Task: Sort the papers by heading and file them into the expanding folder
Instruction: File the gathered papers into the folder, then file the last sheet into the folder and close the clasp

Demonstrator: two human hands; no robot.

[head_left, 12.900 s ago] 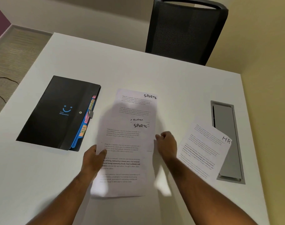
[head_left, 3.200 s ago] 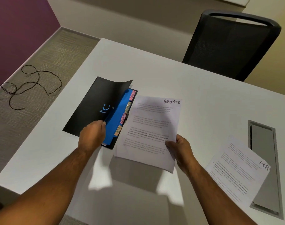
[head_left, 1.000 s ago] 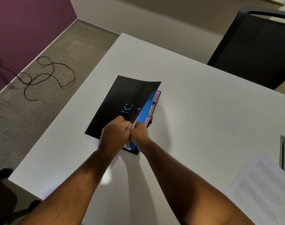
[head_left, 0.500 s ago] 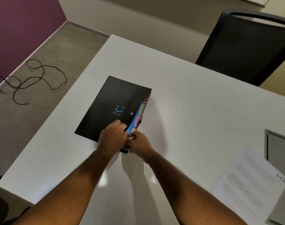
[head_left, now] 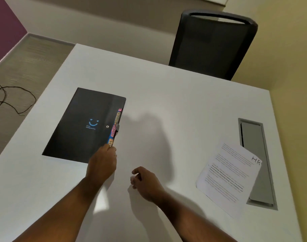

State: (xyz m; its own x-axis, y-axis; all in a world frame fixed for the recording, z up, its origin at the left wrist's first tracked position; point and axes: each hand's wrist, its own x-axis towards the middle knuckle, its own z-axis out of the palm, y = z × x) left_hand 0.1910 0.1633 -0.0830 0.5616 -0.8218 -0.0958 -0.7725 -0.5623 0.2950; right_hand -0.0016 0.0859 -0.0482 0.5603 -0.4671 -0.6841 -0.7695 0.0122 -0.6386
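The expanding folder (head_left: 82,124) lies flat and closed on the white worktop (head_left: 166,105), its black cover up, a small blue smiling mark and a round snap showing on it. Along the folder's right edge a row of coloured index tabs (head_left: 115,127) pokes out from under the cover. The left hand (head_left: 102,163) reaches to the folder's near right corner; its fingertips touch the edge just below the lowest tab, fingers fairly straight, gripping nothing that can be seen. The right hand (head_left: 145,182) hovers over bare worktop to the right of the folder's near corner, apart from it, fingers loosely curled and empty.

Well to the right of the folder, a small stack of printed papers (head_left: 229,177) lies tilted, the top sheet headed "HR" in handwriting at its upper right corner. The stack partly overlaps a grey cable hatch (head_left: 254,137) set into the worktop.

Beyond the folder, across the worktop's far edge, stands a black mesh-backed chair (head_left: 212,44). To the folder's left, down on the carpeted floor, lies a loose dark cable (head_left: 18,98).
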